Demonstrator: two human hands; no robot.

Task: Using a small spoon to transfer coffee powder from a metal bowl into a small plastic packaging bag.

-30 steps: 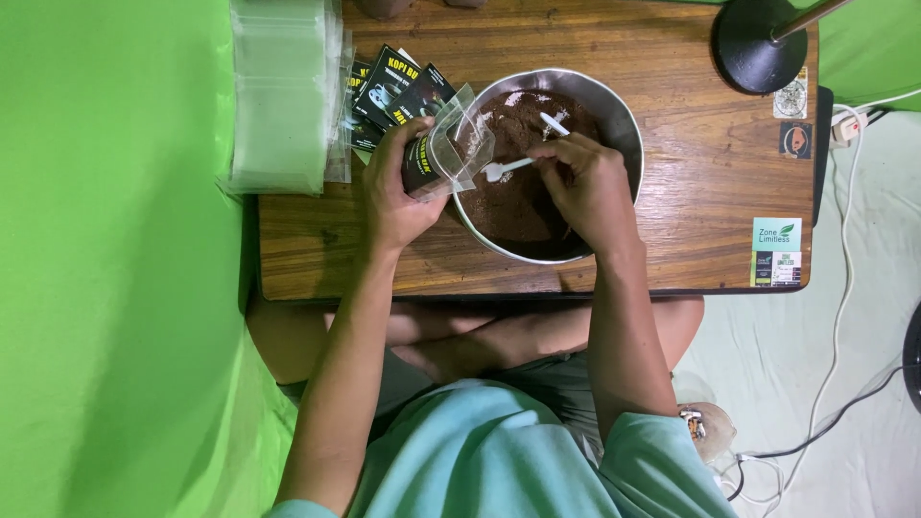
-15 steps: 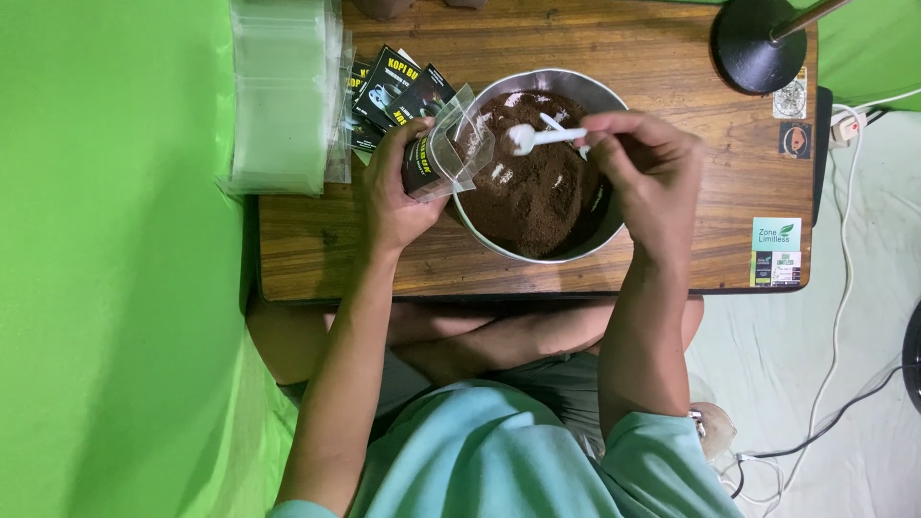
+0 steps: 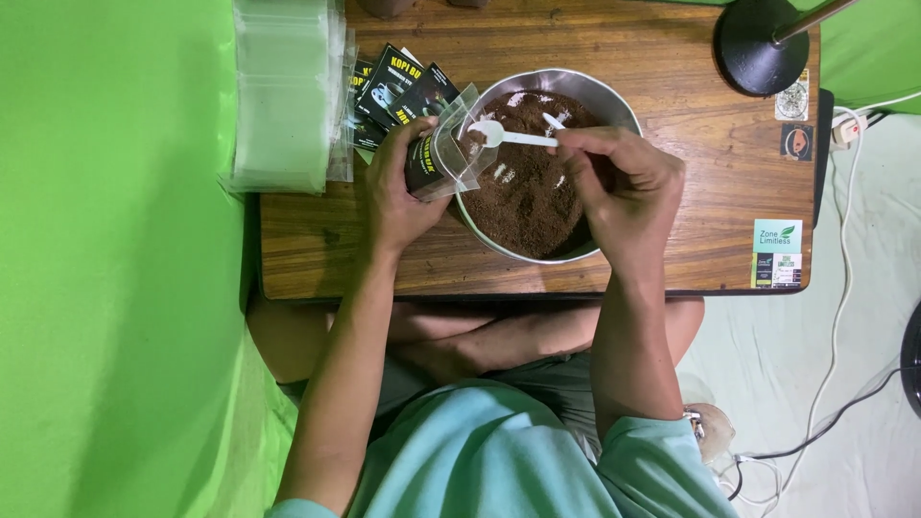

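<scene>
Green backdrop (image 3: 106, 259): fills the whole left side; its far edges are cut off by the frame.
Clear bags (image 3: 283, 91): a stack of see-through plastic bags at the left end of the wooden table (image 3: 691, 240); the top of the stack is cut off, and how many lie there cannot be told.
Black sachets (image 3: 398, 82): several small dark packets with pale lettering and a cup picture, fanned just beside the clear stack; the lower ones are hidden under the left hand.
Left hand (image 3: 398, 192): closed around a clear pouch (image 3: 446, 153) with a dark label, held tilted with its mouth open toward the bowl rim; the label is mostly covered by the fingers.
Metal bowl (image 3: 547, 163): round, shiny, in the middle of the table, holding dark brown powder (image 3: 523, 197); its right inner wall is hidden behind the right hand.
White spoon (image 3: 499, 132): small and plastic, with its scoop at the pouch mouth and above the powder; whether the scoop carries powder is hard to make out.
Right hand (image 3: 624, 187): fingers pinched on the spoon handle, held over the bowl.
Lamp base (image 3: 758, 43): black, round, at the top right corner, its stem cut off.
Stickers (image 3: 779, 251): small square labels along the table's right edge, one pale green and white, others dark; details too small to tell.
White cables (image 3: 844, 288): trailing over the pale floor on the right.
</scene>
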